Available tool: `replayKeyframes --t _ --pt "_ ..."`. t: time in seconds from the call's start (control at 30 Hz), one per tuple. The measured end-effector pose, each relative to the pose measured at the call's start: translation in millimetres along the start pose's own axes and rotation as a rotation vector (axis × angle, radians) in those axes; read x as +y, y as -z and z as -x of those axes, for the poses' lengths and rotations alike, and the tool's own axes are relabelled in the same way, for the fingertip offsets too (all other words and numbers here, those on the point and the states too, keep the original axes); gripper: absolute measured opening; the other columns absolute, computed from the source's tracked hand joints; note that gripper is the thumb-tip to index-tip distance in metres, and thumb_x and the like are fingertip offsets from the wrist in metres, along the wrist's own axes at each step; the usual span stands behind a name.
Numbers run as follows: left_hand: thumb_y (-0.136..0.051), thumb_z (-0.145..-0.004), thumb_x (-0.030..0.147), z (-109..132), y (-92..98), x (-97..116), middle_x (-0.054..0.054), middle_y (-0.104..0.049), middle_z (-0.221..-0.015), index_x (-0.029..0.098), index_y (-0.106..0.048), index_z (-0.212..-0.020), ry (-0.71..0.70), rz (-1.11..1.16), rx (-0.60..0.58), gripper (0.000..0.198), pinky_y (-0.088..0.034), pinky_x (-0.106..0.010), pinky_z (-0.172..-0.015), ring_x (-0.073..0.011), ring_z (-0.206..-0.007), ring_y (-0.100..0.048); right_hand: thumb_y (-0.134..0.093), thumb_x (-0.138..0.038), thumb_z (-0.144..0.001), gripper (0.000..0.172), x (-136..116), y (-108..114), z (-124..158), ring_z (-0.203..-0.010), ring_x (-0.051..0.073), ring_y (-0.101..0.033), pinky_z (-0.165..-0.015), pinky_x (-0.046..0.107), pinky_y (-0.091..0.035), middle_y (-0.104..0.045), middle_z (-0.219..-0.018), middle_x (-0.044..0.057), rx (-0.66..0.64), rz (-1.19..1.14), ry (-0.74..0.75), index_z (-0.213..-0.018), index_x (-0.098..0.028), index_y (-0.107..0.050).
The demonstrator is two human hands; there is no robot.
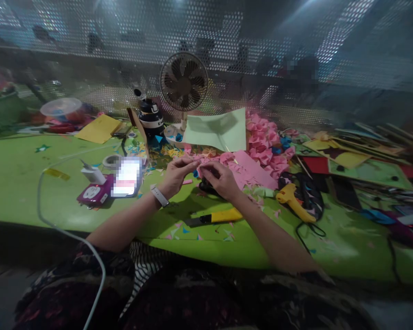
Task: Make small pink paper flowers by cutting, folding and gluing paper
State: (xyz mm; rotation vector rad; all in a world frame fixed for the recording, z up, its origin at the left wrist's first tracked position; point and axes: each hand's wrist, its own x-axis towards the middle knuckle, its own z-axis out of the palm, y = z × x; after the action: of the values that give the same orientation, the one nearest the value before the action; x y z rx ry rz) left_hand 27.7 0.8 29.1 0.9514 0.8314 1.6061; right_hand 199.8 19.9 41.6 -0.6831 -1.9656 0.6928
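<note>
Over the green table, my left hand [175, 176] and my right hand [221, 179] meet fingertip to fingertip, both closed in a pinch. What they hold between them is too small and hidden to name. Just behind the fingers lie loose pink pieces [223, 159] and a flat pink sheet [256, 170]. Under the right hand a dark object [203, 186] is partly covered. A small pink strip [187, 182] rests beside the left hand. Nearer to me is a yellow-handled utility knife [223, 216] with a dark blade end, below the right wrist.
Behind stand a small fan [184, 81], a dark bottle [151, 118] and a pale green sheet [215, 130]. Pink folded shapes [263, 135] pile up. A lit phone [126, 178] and purple power strip [95, 192] lie left; a yellow glue gun [296, 201] lies right.
</note>
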Motion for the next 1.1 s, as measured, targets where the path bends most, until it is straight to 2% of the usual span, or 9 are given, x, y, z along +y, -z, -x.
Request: replayKeyframes --t 0.17,0.33,0.47,0.63,0.77,0.9,0.97,1.1 --pt "-0.091 -0.057 0.033 -0.7 -0.6 -0.5 0.002 -0.061 -0.067 0.016 -0.063 -0.061 -0.034 -0.009 0.046 0.034 -0.046 -0.017 -0.053 -0.0068 -0.06 -0.056 -0.057 -0.035 -0.095 0.016 0.4 -0.1 1.0 -0.088 0.019 -0.064 -0.081 0.034 -0.051 -0.069 -0.09 0.005 0.017 0.072 0.101 -0.096 -0.022 -0.067" --pt "-0.088 -0.062 0.04 -0.5 0.2 -1.5 0.001 -0.061 -0.065 0.016 -0.065 -0.062 0.005 -0.047 -0.003 0.033 -0.044 -0.017 -0.049 -0.007 -0.058 -0.054 -0.056 -0.036 -0.096 0.017 3.1 1.4 0.4 -0.084 0.018 -0.063 -0.078 0.032 -0.05 -0.069 -0.088 0.005 -0.002 0.067 0.145 -0.094 -0.022 -0.066" --pt "-0.089 -0.062 0.04 -1.4 1.1 -2.2 0.001 -0.062 -0.066 0.017 -0.069 -0.065 -0.002 -0.041 -0.017 0.03 -0.045 -0.018 -0.051 -0.0077 -0.06 -0.054 -0.054 -0.04 -0.097 0.021 2.0 1.6 0.3 -0.086 0.019 -0.064 -0.08 0.033 -0.051 -0.069 -0.091 0.005 -0.016 0.066 0.098 -0.095 -0.023 -0.066" --pt "-0.089 -0.062 0.037 -2.4 0.3 -2.3 0.001 -0.063 -0.066 0.017 -0.067 -0.061 -0.124 -0.055 -0.028 0.03 -0.047 -0.02 -0.059 -0.0072 -0.061 -0.055 -0.051 -0.044 -0.097 0.027 -1.6 0.7 0.4 -0.085 0.02 -0.063 -0.081 0.035 -0.05 -0.069 -0.091 0.006 -0.033 0.076 0.023 -0.096 -0.022 -0.066" --pt "-0.087 -0.065 0.038 -0.3 -1.2 -0.6 -0.001 -0.068 -0.074 0.018 -0.075 -0.076 -0.143 -0.08 -0.053 0.026 -0.048 -0.021 -0.063 -0.0082 -0.065 -0.058 -0.045 -0.051 -0.098 0.034 -0.1 1.5 0.3 -0.072 0.018 -0.06 -0.07 0.031 -0.049 -0.063 -0.077 0.003 -0.032 0.046 -0.077 -0.092 -0.022 -0.063" --pt "-0.087 -0.066 0.04 1.6 -3.9 2.6 -0.001 -0.065 -0.067 0.017 -0.075 -0.071 -0.188 -0.138 -0.041 0.026 -0.045 -0.021 -0.059 -0.0083 -0.061 -0.056 -0.043 -0.052 -0.099 0.037 0.8 2.9 0.4 -0.063 0.016 -0.057 -0.064 0.029 -0.047 -0.06 -0.069 0.001 -0.048 0.038 -0.139 -0.09 -0.022 -0.062" --pt "-0.087 -0.065 0.039 1.9 -5.4 3.8 0.0 -0.064 -0.064 0.017 -0.073 -0.067 -0.221 -0.152 -0.014 0.027 -0.044 -0.021 -0.058 -0.008 -0.06 -0.055 -0.046 -0.05 -0.098 0.034 -0.3 2.8 0.5 -0.067 0.016 -0.06 -0.067 0.03 -0.049 -0.063 -0.073 0.001 -0.054 0.015 -0.119 -0.094 -0.021 -0.063" --pt "-0.089 -0.062 0.037 2.1 -6.2 3.8 -0.001 -0.066 -0.065 0.017 -0.072 -0.063 -0.246 -0.139 0.012 0.026 -0.046 -0.021 -0.059 -0.0082 -0.061 -0.056 -0.059 -0.042 -0.092 0.026 -1.8 2.6 0.0 -0.09 0.019 -0.067 -0.082 0.033 -0.052 -0.071 -0.1 0.006 -0.028 -0.019 -0.018 -0.106 -0.021 -0.066"
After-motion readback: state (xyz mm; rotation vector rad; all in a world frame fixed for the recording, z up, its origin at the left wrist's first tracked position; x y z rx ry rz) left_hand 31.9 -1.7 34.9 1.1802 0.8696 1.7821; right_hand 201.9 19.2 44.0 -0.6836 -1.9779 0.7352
